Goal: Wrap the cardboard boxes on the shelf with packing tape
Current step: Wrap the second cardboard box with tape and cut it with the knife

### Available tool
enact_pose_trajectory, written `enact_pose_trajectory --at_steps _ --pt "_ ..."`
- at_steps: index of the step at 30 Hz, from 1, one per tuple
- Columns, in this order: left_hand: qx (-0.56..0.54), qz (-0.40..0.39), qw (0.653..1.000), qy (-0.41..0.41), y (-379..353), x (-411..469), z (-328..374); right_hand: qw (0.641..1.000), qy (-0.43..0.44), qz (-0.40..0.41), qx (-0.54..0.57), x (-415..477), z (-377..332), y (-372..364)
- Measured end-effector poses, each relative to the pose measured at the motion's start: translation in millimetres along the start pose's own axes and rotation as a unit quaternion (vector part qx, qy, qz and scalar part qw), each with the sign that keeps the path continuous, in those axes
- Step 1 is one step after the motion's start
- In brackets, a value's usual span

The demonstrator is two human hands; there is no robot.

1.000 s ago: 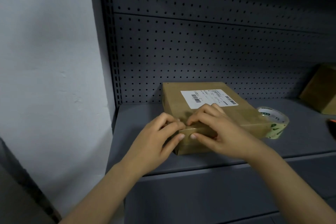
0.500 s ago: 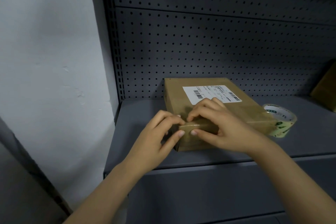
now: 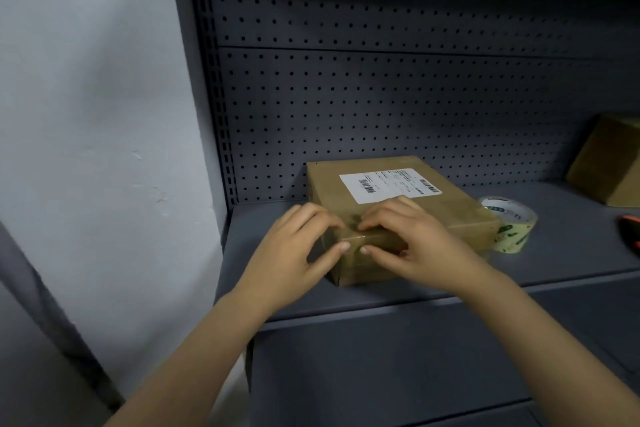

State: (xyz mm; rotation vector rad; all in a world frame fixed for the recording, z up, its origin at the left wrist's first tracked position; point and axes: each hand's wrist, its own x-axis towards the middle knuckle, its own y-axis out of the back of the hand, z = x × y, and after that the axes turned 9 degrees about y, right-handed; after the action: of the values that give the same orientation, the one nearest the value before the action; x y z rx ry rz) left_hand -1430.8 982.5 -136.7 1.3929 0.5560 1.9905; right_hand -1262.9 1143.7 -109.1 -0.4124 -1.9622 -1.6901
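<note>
Cardboard box (image 3: pixel 325 184) stays put; left hand (image 3: pixel 298 246) and right hand (image 3: pixel 415 239) keep their grip pinched on its six-o'clock edge, so tape-smoothing looks unfinished.

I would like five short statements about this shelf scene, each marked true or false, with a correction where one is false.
1. The left hand and the right hand both pinch the near edge of the cardboard box. True.
2. The tape roll lies on top of that box. False: it sits on the shelf, at the box's right side.
3. A white label is stuck on the box's top face. True.
4. The right hand holds the tape roll. False: the roll lies free, and that hand is on the box.
5. Only one box is on the shelf. False: a second box stands at the far right.
</note>
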Motion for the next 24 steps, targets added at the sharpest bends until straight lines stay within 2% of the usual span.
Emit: enact_pose_trajectory --at_steps 3,7,12,19,24 --pt "0.047 0.028 0.998 -0.034 8 8 14 0.998 -0.035 0.026 -0.046 -16 -8 11" --pt "0.094 0.046 0.988 -0.111 -1 20 45 0.988 -0.098 0.017 -0.120 -49 -14 35" --pt "0.076 0.005 0.983 -0.167 -45 35 89 0.969 -0.176 0.010 -0.173 -103 -19 69" --pt "0.054 -0.026 0.977 -0.204 -110 62 150 0.942 -0.250 0.001 -0.224 -173 -6 114" --pt "0.071 -0.042 0.977 -0.198 -156 83 177 0.938 -0.264 0.008 -0.224 -211 31 137"
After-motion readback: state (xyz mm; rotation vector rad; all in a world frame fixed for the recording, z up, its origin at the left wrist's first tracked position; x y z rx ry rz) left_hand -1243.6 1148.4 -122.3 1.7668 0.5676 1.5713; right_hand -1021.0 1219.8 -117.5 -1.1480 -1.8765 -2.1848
